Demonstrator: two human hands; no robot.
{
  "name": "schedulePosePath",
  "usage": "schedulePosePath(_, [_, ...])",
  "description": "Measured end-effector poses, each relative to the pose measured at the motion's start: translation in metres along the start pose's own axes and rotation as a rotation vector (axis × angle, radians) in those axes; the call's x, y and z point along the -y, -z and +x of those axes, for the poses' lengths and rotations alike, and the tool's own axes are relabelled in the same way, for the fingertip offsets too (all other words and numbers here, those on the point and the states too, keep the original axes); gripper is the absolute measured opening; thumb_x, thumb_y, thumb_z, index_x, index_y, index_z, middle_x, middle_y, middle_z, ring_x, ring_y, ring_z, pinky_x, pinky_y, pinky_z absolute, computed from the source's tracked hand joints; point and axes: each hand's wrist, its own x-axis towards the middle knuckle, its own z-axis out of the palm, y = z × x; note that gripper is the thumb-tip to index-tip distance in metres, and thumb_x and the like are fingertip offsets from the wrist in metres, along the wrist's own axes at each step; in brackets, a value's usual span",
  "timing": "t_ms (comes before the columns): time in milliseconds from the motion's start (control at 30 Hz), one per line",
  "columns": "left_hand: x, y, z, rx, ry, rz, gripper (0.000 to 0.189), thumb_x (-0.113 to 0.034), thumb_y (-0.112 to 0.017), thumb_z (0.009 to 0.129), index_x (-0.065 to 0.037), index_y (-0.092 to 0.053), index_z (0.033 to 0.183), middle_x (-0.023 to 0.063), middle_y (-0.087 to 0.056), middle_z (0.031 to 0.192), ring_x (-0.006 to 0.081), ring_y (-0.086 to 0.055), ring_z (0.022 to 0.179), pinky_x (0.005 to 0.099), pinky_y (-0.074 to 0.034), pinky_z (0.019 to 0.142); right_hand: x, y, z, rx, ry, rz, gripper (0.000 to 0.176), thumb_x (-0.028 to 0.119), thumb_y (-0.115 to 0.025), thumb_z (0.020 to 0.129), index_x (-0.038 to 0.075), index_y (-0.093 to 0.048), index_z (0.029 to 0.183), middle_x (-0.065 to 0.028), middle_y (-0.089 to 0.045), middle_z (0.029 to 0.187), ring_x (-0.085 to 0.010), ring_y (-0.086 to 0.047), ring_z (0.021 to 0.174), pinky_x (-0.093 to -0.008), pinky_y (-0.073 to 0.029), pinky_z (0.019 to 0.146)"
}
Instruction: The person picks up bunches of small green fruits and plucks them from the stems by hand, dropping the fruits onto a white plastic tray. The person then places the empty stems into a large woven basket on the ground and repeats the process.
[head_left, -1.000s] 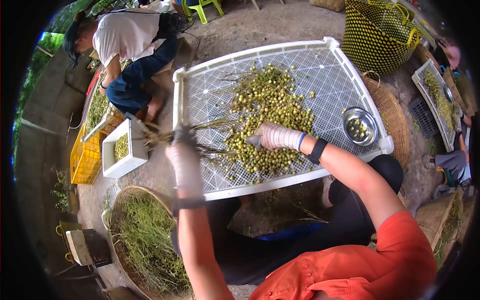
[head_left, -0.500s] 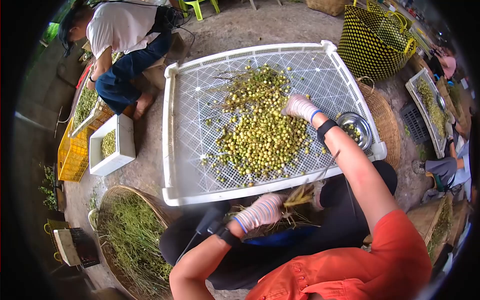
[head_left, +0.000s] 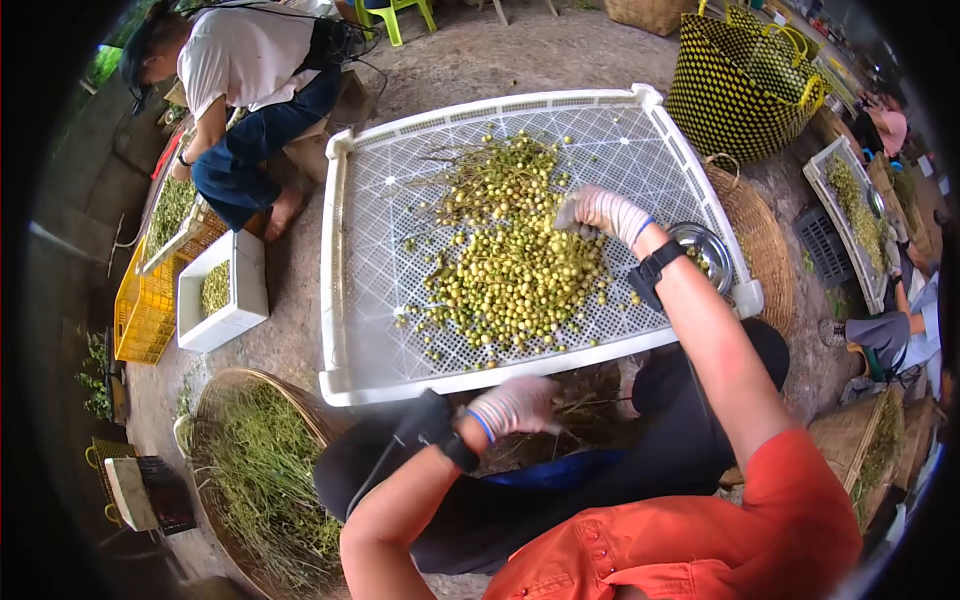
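Note:
Small round yellow-green fruits lie heaped on a white mesh tray, with thin stalks at the far side of the heap. My right hand, in a striped glove with a grey fingertip area, reaches over the tray's right half. Its bunched fingers touch the heap's upper right edge; what they hold is hidden. Below the tray's near edge, over my lap, is my left hand, also gloved and smeared by motion. Some dry stalks show beyond it. A metal bowl sits at the tray's right side, partly behind my right forearm.
A wicker basket of green stems stands at lower left. Left are a white box and a yellow crate, near a seated person. A black-yellow woven bag stands beyond the tray's right corner; other people work at far right.
My right hand has shifted slightly left and down at the heap's edge. My left hand has moved a little left and blurred; the pale yellow stalks by its fingers no longer show there.

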Motion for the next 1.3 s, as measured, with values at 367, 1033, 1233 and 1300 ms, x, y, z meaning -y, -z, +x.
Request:
schedulePosePath(367, [0.037,0.119,0.008,-1.068,0.123,-1.150,0.070,-0.047,-0.070,0.072,-0.004,-0.048,0.122,0.0036,-0.060,0.099,0.0090,-0.054,0.057,0.0210,-0.039,0.049,0.031,-0.090,-0.075,-0.380,0.325,-0.574,0.019,0.027,-0.062,0.067,0.010,-0.066,0.075,-0.0110,-0.065,0.074,-0.0276,-0.062,0.068,-0.0370,-0.050,0.066])
schedulePosePath(1033, [0.002,0.113,0.006,-0.714,0.209,-0.914,0.048,-0.036,-0.067,0.078,0.001,-0.057,0.106,0.0054,-0.064,0.074,0.0105,-0.056,0.051,0.0220,-0.042,0.047,0.035,-0.034,-0.068,-0.484,0.515,-0.397,0.015,0.023,-0.064,0.068,0.009,-0.066,0.073,-0.0084,-0.064,0.068,-0.0194,-0.059,0.057,-0.0303,-0.048,0.057])
schedulePosePath(1233, [0.008,0.135,0.016,-1.305,-0.071,-1.129,0.026,-0.020,-0.070,0.078,-0.001,-0.061,0.093,-0.0013,-0.058,0.070,0.0065,-0.049,0.056,0.0200,-0.039,0.047,0.042,-0.071,-0.080,-0.434,0.601,-0.664,0.026,0.033,-0.065,0.069,0.009,-0.066,0.080,-0.0096,-0.063,0.079,-0.0272,-0.061,0.076,-0.0360,-0.049,0.070])
schedulePosePath(1300, [0.017,0.137,0.014,-1.279,-0.037,-1.081,0.019,-0.020,-0.069,0.078,-0.004,-0.063,0.086,-0.0030,-0.057,0.066,0.0062,-0.047,0.052,0.0199,-0.038,0.047,0.050,-0.070,-0.087,-0.395,0.475,-0.685,0.029,0.033,-0.069,0.067,0.007,-0.066,0.079,-0.0111,-0.063,0.077,-0.0270,-0.061,0.074,-0.0357,-0.049,0.069])
